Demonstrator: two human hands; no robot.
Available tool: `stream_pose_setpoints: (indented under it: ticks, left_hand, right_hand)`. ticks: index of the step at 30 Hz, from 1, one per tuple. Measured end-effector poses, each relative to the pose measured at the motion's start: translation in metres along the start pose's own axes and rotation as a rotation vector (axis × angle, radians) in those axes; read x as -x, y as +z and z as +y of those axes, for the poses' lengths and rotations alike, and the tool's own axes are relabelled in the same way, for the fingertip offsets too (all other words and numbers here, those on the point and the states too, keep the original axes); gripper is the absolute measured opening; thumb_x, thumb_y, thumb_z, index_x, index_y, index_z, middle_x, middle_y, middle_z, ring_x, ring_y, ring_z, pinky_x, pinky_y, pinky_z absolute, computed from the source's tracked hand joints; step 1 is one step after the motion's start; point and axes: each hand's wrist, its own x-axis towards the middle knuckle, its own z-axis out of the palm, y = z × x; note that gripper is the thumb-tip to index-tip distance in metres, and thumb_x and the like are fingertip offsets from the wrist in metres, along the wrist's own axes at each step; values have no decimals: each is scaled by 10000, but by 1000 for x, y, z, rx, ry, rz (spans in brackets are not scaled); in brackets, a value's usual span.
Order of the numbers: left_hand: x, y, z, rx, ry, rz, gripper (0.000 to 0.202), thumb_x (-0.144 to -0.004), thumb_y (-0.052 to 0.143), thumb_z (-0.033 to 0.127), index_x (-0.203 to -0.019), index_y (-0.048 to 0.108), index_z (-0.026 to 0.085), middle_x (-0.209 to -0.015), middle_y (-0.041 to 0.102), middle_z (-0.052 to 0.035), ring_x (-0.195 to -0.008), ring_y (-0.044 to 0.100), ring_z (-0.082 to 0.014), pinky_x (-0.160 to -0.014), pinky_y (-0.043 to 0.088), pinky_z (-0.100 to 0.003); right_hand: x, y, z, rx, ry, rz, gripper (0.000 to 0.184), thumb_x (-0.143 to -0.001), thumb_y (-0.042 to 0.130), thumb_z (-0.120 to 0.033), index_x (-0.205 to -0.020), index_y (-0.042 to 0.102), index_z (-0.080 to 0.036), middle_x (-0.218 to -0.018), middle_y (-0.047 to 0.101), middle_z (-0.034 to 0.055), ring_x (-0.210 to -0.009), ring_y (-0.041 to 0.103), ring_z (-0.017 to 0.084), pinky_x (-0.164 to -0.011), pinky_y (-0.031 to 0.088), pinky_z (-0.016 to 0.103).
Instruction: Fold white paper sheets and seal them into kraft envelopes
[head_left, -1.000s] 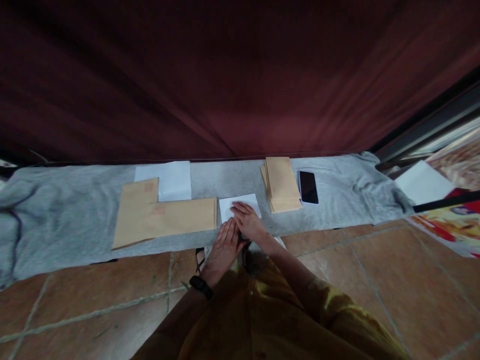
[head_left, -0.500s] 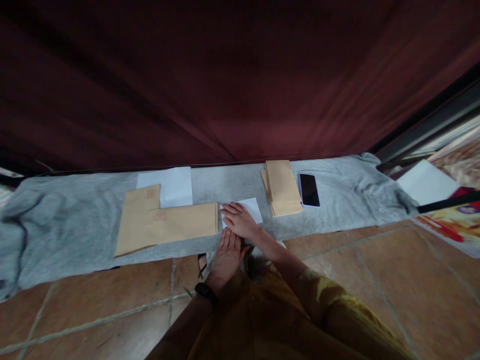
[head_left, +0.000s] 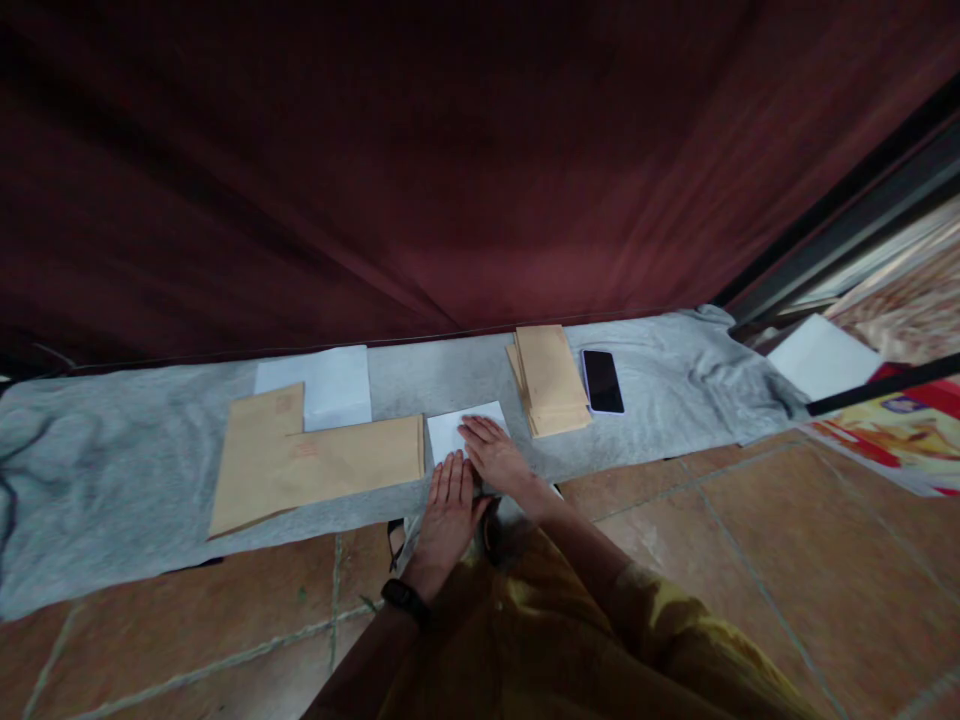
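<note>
A small white sheet of paper (head_left: 445, 432) lies on the grey cloth in front of me, partly covered by my hands. My right hand (head_left: 496, 456) rests flat on its right part, fingers stretched out to the left. Just below, my left hand (head_left: 448, 508) lies flat with its fingertips at the paper's near edge, fingers extended and side by side. Left of the paper are brown envelopes (head_left: 360, 455), overlapping one another. A stack of smaller brown envelopes (head_left: 553, 375) sits to the right, beyond my right hand.
Grey cloth (head_left: 135, 450) covers the long narrow surface. Larger white paper (head_left: 341, 385) lies behind the left envelopes. A phone (head_left: 603, 381) is beside the right stack. A dark red curtain (head_left: 465, 200) hangs behind. Tiled floor (head_left: 637, 530) shows below, and a colourful printed sheet (head_left: 900, 430) at far right.
My right hand has slid rightward across the white paper, uncovering more of its left part. My left hand stays at the near edge. The camera view has shifted slightly.
</note>
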Motion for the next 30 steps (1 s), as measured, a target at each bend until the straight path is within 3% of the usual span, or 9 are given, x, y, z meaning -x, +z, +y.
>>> stream_pose_setpoints:
  ticks: [6,14,19,25,30]
  left_hand:
    - [1,2,-3,9,22,52,677,-1003,447,440,-1511,365,0,-1580,349,-263,-1504,291,-333,-1223,318,-508]
    - [4,1,-1,-11,-1,71,699,-1008,442,431,-1568,269,50,-1608,300,-235,-1509,276,-317,-1215,333,-504]
    - [13,-1,0,-4,-54,70,715,-1004,452,427,-1583,234,68,-1621,279,-217,-1517,256,-311,-1226,310,-499]
    - [16,-1,1,-25,-67,81,692,-1012,425,432,-1570,272,53,-1606,307,-231,-1512,266,-329,-1204,342,-515]
    - [15,-2,2,15,-102,83,698,-1012,411,460,-1574,271,70,-1601,320,-229,-1496,305,-335,-1192,355,-530]
  right_hand:
    - [39,-13,11,86,169,73,449,-1025,419,-209,-1453,511,-112,-1518,506,124,-1422,442,245,-1201,364,448]
    - [51,-4,6,118,299,193,446,-1032,402,-222,-1450,518,-117,-1476,552,128,-1387,492,243,-1187,378,442]
    - [59,-4,4,136,281,239,470,-1035,402,-237,-1485,478,-124,-1493,533,132,-1403,477,249,-1187,374,459]
    - [79,-15,3,114,109,116,455,-1035,444,-287,-1471,506,-171,-1521,507,87,-1422,455,240,-1209,346,464]
    - [92,-18,1,124,176,108,479,-1030,451,-276,-1496,474,-165,-1516,509,98,-1409,472,249,-1214,333,476]
